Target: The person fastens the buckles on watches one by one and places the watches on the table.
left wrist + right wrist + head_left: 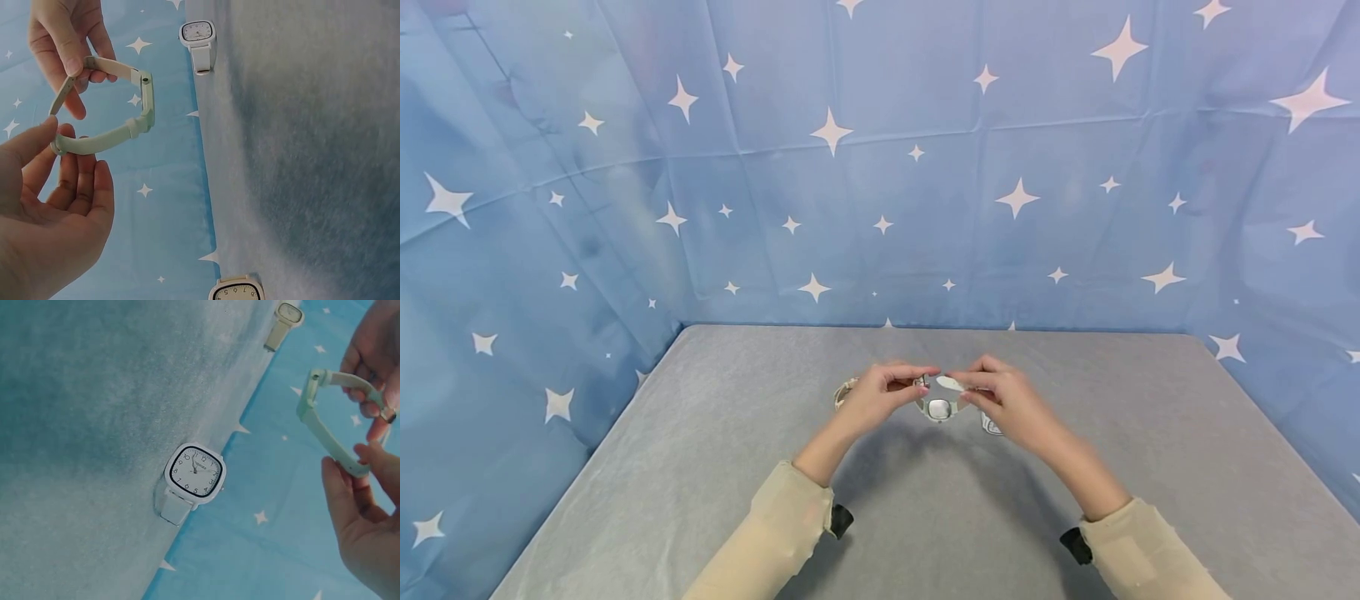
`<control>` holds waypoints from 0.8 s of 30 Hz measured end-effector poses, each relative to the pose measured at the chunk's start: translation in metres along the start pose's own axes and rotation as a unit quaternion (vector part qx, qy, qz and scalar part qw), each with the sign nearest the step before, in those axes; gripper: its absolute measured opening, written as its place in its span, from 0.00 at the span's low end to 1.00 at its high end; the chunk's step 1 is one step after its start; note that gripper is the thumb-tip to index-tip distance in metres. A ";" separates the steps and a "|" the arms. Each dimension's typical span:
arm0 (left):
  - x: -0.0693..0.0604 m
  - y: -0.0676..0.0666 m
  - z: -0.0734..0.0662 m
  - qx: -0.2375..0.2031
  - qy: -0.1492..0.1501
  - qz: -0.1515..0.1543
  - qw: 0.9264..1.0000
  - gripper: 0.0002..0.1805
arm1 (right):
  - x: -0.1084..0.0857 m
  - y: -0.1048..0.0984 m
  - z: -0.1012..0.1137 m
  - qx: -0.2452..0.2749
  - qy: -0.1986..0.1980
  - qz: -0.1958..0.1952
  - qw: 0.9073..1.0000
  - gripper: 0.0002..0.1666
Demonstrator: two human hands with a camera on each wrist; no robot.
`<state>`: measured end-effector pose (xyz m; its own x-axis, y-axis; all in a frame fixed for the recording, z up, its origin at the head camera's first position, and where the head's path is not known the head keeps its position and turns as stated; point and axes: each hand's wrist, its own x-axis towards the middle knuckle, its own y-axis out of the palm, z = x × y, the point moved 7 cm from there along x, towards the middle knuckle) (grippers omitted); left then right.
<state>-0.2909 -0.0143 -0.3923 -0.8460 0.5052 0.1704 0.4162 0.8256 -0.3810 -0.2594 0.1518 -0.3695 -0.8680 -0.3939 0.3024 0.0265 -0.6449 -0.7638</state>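
Note:
A pale green wristwatch (939, 409) is held up above the table between both hands, its square face toward me in the head view. My left hand (880, 396) pinches the buckle end of one strap (94, 144) between thumb and fingers. The tip of the other strap (331, 444) is pinched by my right hand (1011, 404). In the left wrist view the two strap ends nearly meet and the watch forms a loop; whether they are joined, I cannot tell.
On the grey table (700, 467), a white watch (195, 472) lies by the right hand. A cream watch (844, 392) lies beyond the left hand. Behind the table hangs a blue star-patterned cloth (910, 192).

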 end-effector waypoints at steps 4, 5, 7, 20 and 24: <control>0.000 0.000 0.001 -0.006 -0.002 -0.018 1.000 0.19 | 0.000 0.000 0.003 -0.004 -0.007 -0.001 1.000 0.21; 0.000 0.000 0.001 -0.010 -0.003 -0.025 1.000 0.19 | -0.001 0.000 0.003 -0.003 -0.007 -0.003 1.000 0.21; -0.001 -0.001 0.000 -0.026 -0.005 -0.036 0.999 0.21 | -0.001 -0.001 0.003 -0.003 -0.008 -0.007 1.000 0.21; -0.001 -0.001 -0.001 -0.036 -0.013 -0.061 0.997 0.10 | -0.001 0.001 0.002 -0.007 0.012 0.001 1.000 0.21; -0.001 0.000 -0.001 -0.033 -0.017 -0.060 0.998 0.11 | -0.001 0.003 0.003 -0.004 0.018 0.003 1.000 0.21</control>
<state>-0.2900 -0.0144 -0.3920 -0.9014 0.3940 0.1797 0.3315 0.8948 -0.2989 -0.2571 0.1485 -0.3705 -0.8850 -0.3742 0.2770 0.0284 -0.6373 -0.7701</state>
